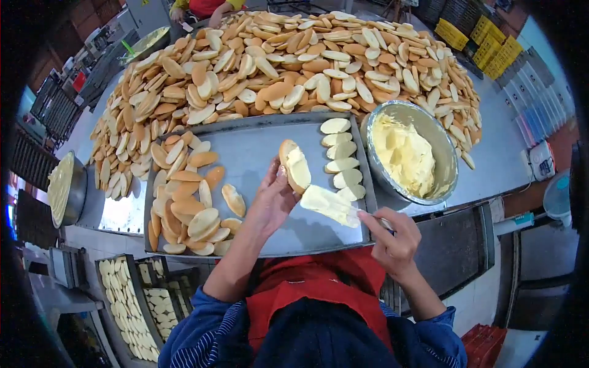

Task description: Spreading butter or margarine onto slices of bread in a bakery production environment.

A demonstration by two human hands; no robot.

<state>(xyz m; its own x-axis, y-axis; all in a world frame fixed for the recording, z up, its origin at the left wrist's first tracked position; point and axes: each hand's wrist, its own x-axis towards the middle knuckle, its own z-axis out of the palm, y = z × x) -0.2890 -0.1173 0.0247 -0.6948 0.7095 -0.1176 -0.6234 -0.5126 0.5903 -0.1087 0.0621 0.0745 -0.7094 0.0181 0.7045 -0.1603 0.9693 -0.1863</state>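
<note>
My left hand (276, 195) holds up an oval bread slice (288, 154) over the metal tray (257, 138), and pale cream covers part of its face. In my right hand (392, 239) is a spatula (329, 205), its blade thickly coated with the same cream and close to the slice's lower end. Along the tray's right side runs a column of cream-covered slices (341, 149). Plain slices (188, 209) are heaped at the tray's left. One slice (233, 200) lies alone near my left wrist. Right of the tray, a metal bowl (448, 158) contains whipped cream (402, 156).
A huge pile of bread slices (294, 64) covers the table behind the tray. Another cream bowl (76, 188) stands at the left edge. Trays of coated slices (124, 308) are below left. Across the table is a person's hand (221, 14). Yellow crates (501, 55) are far right.
</note>
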